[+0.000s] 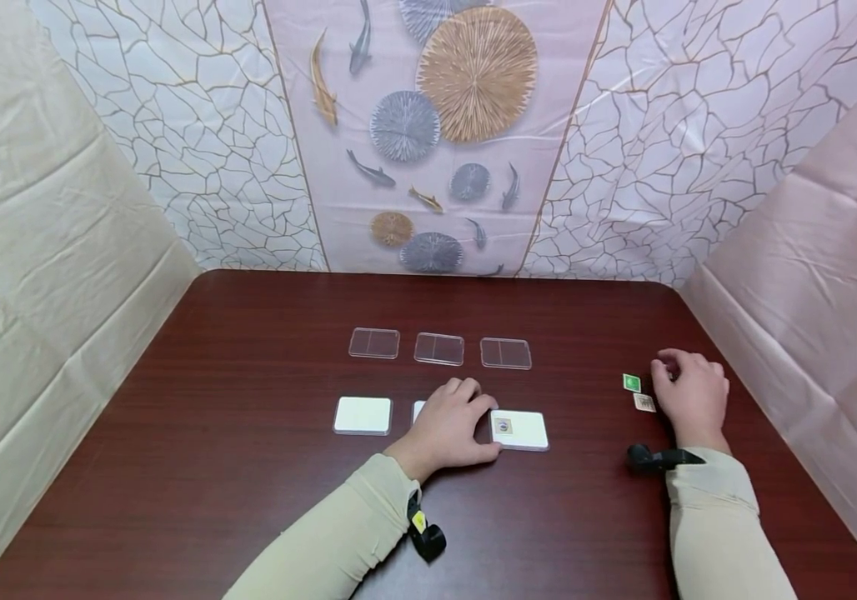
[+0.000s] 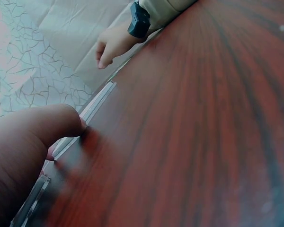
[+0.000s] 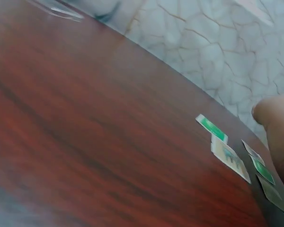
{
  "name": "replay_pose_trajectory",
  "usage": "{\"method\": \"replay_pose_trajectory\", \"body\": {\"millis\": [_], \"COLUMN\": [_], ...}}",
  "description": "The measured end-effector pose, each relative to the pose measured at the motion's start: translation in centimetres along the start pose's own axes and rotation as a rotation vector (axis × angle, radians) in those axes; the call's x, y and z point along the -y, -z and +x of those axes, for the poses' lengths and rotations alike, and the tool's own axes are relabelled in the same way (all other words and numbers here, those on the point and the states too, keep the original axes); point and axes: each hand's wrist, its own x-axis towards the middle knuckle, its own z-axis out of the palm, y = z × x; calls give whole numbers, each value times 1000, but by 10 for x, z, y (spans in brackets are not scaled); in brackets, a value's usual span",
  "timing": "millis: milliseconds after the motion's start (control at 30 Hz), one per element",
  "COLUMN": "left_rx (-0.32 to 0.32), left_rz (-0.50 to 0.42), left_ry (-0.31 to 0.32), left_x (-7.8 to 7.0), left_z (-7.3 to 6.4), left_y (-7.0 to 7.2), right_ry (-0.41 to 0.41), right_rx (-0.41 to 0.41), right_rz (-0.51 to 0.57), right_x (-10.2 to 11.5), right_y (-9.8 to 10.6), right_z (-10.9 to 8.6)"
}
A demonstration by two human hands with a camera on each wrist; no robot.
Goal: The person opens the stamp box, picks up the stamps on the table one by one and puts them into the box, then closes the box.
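My left hand [image 1: 449, 427] holds the left end of a flat plastic case with a white insert [image 1: 528, 431], thumb at the near edge and a finger at the far edge. A small beige stamp [image 1: 503, 427] lies at that end of the white surface. Behind the hand, another white case [image 1: 418, 410] is mostly hidden. On the right, my right hand [image 1: 693, 396] is over the table with loosely bent fingers. Beside it lie a green stamp [image 1: 631, 382] and a beige stamp [image 1: 644, 403]. Several more stamps [image 3: 262, 170] show close under the hand in the right wrist view.
A third white case [image 1: 363, 416] lies on the left. Farther back, three clear plastic covers [image 1: 374, 342] form a row on the dark wooden table [image 1: 248, 500]. Fabric walls [image 1: 233, 150] stand along the table's back and sides.
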Motion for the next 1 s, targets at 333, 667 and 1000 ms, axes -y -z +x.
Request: {"method": "replay_pose_trajectory", "body": {"millis": [333,667,1000], "left_rx": [12,24,23], "left_rz": [-3,7,2], "left_ry": [9,15,15], "left_x": [-1,-2,-1], "left_z": [0,0,0], "left_y": [2,3,2], "right_ry": [-193,-190,-173], "right_rx": [174,183,130], "right_rz": [-91,-112,-88], "right_x": [-14,-14,-12], "right_y": [1,0,-1], "right_z": [7,7,8]}}
